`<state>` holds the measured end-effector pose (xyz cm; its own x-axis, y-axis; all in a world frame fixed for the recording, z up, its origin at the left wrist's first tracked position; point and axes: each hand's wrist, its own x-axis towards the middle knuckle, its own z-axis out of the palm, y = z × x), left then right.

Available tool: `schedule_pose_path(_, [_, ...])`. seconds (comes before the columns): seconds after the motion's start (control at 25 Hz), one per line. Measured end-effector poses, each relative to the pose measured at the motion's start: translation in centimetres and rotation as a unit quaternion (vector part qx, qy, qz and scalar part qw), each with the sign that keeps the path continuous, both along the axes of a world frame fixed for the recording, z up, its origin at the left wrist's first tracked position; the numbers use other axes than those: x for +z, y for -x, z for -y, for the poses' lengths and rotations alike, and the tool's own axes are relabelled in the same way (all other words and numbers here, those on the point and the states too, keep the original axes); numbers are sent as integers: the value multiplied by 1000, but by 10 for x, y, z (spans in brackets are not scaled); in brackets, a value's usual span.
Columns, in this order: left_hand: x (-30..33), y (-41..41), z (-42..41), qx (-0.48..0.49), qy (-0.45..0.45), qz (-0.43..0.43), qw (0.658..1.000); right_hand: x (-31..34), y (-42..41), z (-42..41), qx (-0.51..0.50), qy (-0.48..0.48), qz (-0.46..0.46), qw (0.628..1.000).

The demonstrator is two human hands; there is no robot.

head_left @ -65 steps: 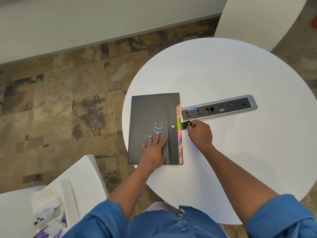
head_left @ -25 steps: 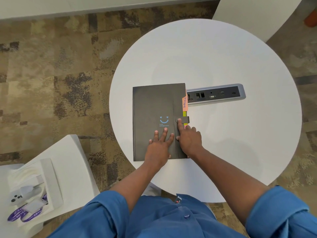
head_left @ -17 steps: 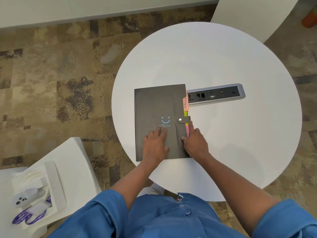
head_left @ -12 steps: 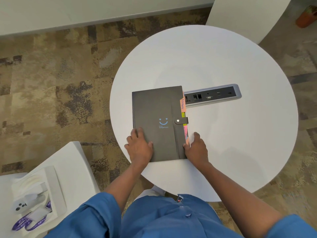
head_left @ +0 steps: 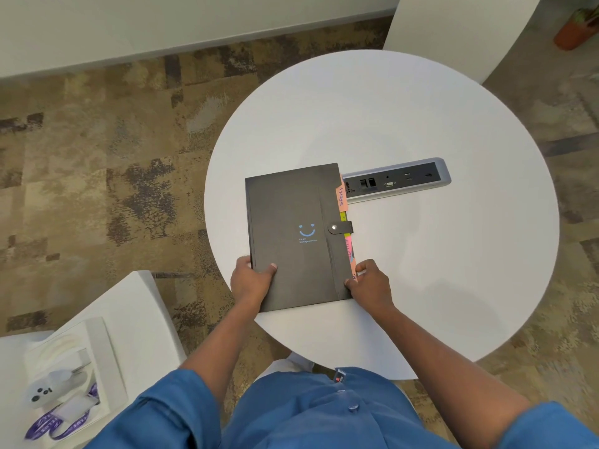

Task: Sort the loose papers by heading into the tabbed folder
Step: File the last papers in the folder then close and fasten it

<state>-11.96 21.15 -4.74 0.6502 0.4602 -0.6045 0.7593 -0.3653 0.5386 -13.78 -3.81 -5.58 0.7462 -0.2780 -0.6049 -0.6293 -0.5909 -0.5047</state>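
Observation:
A black tabbed folder (head_left: 291, 222) with a blue smiley print lies closed on the round white table (head_left: 437, 270), its snap strap (head_left: 340, 227) fastened. Coloured tabs (head_left: 341, 196) stick out along its right edge; the top one reads "Sports". My left hand (head_left: 251, 280) grips the folder's lower left edge, thumb on the cover. My right hand (head_left: 369, 281) holds the lower right edge by the tabs. No loose papers are in view.
A grey power socket strip (head_left: 398, 181) is set into the table just right of the folder's top. A white side surface (head_left: 136, 319) at lower left carries a tray with a small white device (head_left: 42, 388) and a purple lanyard (head_left: 58, 422). Patterned carpet surrounds the table.
My right hand pressed the strap's snap shut on the cover, then slid down to the lower right edge. My left hand left the cover and took the lower left edge.

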Motion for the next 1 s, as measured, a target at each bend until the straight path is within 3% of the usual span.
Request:
schedule_pose_path(0.12, [7, 3, -4, 67, 185, 44, 980, 1, 1, 4, -4, -11, 4, 1000])
schedule_pose_path(0.24, [11, 2, -4, 61, 278, 86, 955, 5, 2, 6, -9, -19, 9, 1000])
schedule_pose_path(0.68, [26, -58, -3, 29, 372, 108, 922, 29, -23, 32, -75, -116, 57, 989])
schedule_pose_path(0.84, [41, -101, 11, 11, 395, 121, 911, 40, -58, 51, -98, -208, 91, 969])
schedule_pose_path(1.0, [50, -164, 30, -4, 377, 129, 917, 53, -120, 70, -94, -193, 149, 965])
